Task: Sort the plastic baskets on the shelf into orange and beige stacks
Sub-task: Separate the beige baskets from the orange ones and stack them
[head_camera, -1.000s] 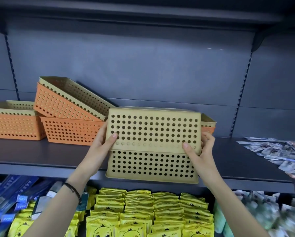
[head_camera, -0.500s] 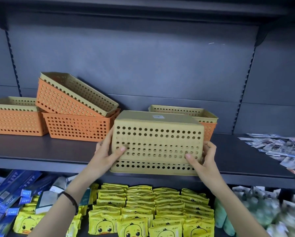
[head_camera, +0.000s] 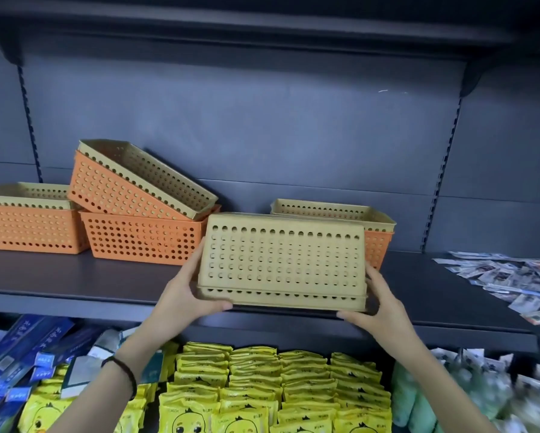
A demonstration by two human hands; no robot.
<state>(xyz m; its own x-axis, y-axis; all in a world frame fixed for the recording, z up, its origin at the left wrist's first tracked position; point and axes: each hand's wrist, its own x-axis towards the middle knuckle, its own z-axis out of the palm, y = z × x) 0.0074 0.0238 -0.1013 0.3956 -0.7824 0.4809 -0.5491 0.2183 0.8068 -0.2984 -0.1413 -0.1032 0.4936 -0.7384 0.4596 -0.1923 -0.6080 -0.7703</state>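
Note:
Two nested beige baskets (head_camera: 282,260), turned upside down, hang over the front edge of the dark shelf (head_camera: 106,282). My left hand (head_camera: 189,295) grips their left end and my right hand (head_camera: 376,303) grips the right end. Behind them stands a beige basket (head_camera: 331,210) nested in an orange one (head_camera: 375,250). To the left, a tilted orange basket (head_camera: 112,189) with a beige one (head_camera: 156,175) inside leans on an upright orange basket (head_camera: 143,240). At the far left a beige basket (head_camera: 18,195) sits in an orange one (head_camera: 28,228).
Loose flat packets (head_camera: 509,279) lie on the shelf's right end. On the lower shelf are yellow snack packs (head_camera: 262,389), blue boxes (head_camera: 21,348) at left and green packs (head_camera: 418,398) at right. Another shelf board (head_camera: 262,23) runs overhead.
The upper beige basket has slid down over the lower one until they nest almost fully. Both hands moved from the sides down to the rims at the bottom.

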